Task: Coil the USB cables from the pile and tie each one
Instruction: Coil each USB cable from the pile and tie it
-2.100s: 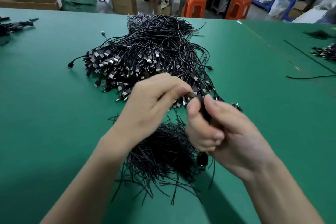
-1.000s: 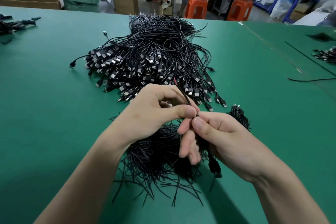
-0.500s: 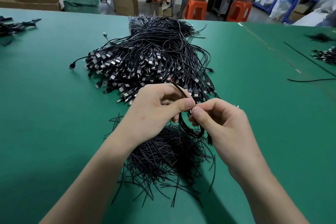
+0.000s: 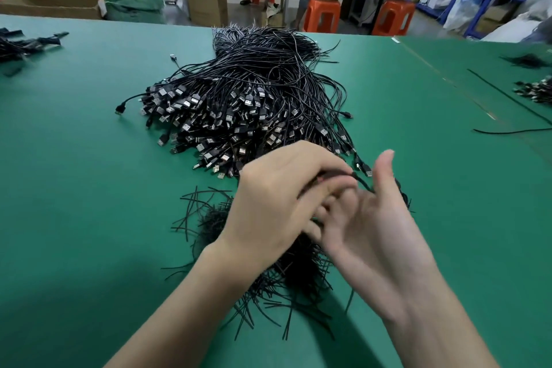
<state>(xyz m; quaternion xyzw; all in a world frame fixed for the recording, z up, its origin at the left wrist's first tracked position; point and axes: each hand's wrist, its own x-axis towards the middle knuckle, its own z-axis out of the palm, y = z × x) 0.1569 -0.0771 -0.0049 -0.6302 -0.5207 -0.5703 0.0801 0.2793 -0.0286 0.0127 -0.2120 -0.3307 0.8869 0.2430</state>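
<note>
Pinching a black cable (image 4: 363, 182) between thumb and curled forefinger: left hand (image 4: 274, 206); right hand (image 4: 376, 236) touching it on the right, palm spread, thumb straight up, fingers blurred and partly behind the left; heap of black ties (image 4: 209, 218) beneath both hands on the green table (image 4: 74, 188); USB cable pile (image 4: 239, 98) just beyond, plugs fanned near-left; smaller cable bunch (image 4: 534, 92) far right.
</note>
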